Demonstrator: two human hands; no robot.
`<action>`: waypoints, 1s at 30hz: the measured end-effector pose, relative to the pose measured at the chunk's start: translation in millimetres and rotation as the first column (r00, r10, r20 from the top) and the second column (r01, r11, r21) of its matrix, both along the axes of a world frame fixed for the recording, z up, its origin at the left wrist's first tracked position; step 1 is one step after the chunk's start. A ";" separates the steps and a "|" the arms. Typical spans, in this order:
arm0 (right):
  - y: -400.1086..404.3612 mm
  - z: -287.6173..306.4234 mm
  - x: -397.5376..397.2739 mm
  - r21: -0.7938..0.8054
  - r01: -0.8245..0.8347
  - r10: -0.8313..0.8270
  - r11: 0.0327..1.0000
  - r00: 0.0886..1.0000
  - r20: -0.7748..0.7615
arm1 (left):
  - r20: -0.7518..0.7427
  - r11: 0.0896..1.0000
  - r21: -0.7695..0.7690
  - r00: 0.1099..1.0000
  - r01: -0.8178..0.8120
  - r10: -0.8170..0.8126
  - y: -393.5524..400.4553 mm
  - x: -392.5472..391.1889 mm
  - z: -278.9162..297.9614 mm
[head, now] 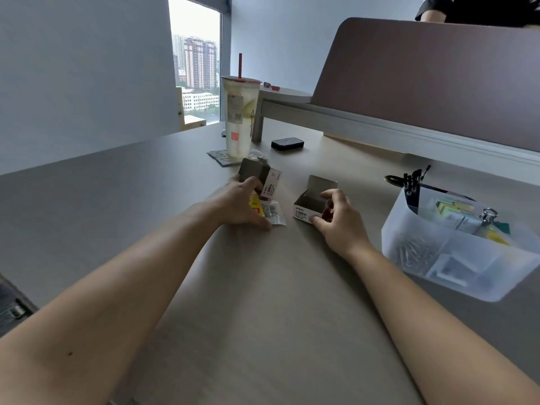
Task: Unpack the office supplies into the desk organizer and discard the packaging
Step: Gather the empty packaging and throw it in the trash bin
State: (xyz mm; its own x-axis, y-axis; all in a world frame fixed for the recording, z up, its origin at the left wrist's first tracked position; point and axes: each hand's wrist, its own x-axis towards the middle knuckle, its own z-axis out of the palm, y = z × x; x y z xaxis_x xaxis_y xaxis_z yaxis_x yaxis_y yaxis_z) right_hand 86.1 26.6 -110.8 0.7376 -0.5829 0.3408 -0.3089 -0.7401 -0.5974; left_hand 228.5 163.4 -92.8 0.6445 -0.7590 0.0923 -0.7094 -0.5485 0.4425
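On the smooth matte desk [263,287] a frosted plastic organizer [455,258], holding loose wire clips, stands right of two small printed cardboard boxes, writing blurred: the right hand [339,220] pinches the open-lidded box [309,204], the left hand [242,203] grips the other carton [260,176] above a glossy wrapper [270,213].

A single head-worn camera looks forward and down along both forearms, tilted, close above the desk [263,287], its far edge toward the window [195,54].
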 end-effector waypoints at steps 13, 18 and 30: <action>-5.2 -3.1 6.8 0.001 -0.003 0.003 1.000 1.000 0.024 | 0.034 0.993 0.024 0.993 0.113 -0.114 -10.1 -1.8 -3.0; -4.5 -3.6 5.4 0.007 -0.007 0.007 1.000 1.000 0.031 | 0.048 0.994 -0.029 0.993 0.107 -0.105 -6.5 -6.8 -4.2; 60.6 12.2 -14.4 0.076 -0.105 0.099 0.992 0.993 0.068 | 0.077 0.984 -0.176 0.996 -0.041 0.055 90.9 -33.5 9.4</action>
